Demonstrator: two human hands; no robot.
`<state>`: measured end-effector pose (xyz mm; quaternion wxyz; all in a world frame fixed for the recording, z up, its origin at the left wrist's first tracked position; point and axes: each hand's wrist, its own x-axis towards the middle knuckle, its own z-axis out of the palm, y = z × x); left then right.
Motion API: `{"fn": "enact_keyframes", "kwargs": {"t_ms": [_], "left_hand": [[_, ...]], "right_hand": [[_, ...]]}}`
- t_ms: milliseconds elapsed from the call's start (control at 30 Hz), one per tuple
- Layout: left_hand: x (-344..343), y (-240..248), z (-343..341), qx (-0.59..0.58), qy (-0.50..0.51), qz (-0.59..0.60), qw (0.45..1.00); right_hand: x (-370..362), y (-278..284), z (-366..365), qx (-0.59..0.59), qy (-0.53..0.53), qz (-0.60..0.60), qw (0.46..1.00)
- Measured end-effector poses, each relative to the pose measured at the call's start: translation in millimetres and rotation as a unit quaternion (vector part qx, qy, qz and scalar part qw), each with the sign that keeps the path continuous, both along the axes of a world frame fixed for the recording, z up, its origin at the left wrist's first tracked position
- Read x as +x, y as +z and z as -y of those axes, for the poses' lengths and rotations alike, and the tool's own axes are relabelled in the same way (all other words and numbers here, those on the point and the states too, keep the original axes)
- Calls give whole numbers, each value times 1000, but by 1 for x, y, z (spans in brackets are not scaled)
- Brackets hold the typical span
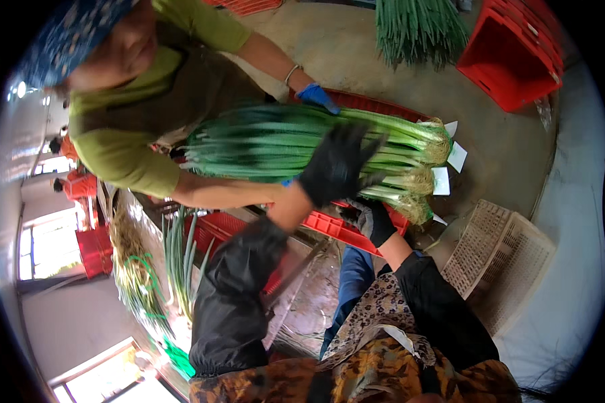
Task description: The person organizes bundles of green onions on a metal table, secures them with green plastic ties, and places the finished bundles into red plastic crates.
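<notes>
Long green onions (262,144) lie in bundles across a red crate (329,225), roots to the right. My left hand (336,164), in a black glove, is over the middle of the bundles with its fingers spread; it is slightly blurred. At the crate's near rim, below the root ends, my right hand (373,223) in a dark glove has its fingers curled round the edge, partly hidden. Across from me a person in a green shirt leans in. One blue-gloved hand (318,98) of theirs rests on the far side of the onions; the other is mostly hidden behind my left hand.
White tags (457,157) stick out by the roots. Beige plastic baskets (480,245) stand at right, an empty red crate (511,60) at upper right. More green onions lie at the top (420,30) and at lower left (141,289). Other people are far left.
</notes>
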<state>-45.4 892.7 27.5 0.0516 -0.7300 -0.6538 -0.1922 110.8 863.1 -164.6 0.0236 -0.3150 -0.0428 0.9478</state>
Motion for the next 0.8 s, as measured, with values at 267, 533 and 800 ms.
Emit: {"fn": "enact_keyframes", "kwargs": {"t_ms": [267, 533, 800], "left_hand": [[-121, -74, -107, -531, -50, 59, 844], [-112, -105, -107, -682, -35, 209, 700], [-94, -70, -101, -695, -119, 289, 647]], "right_hand": [[-12, 35, 20, 40, -155, -18, 987], [-32, 11, 53, -36, -287, 80, 954], [-56, 43, 39, -126, -404, -20, 906]]}}
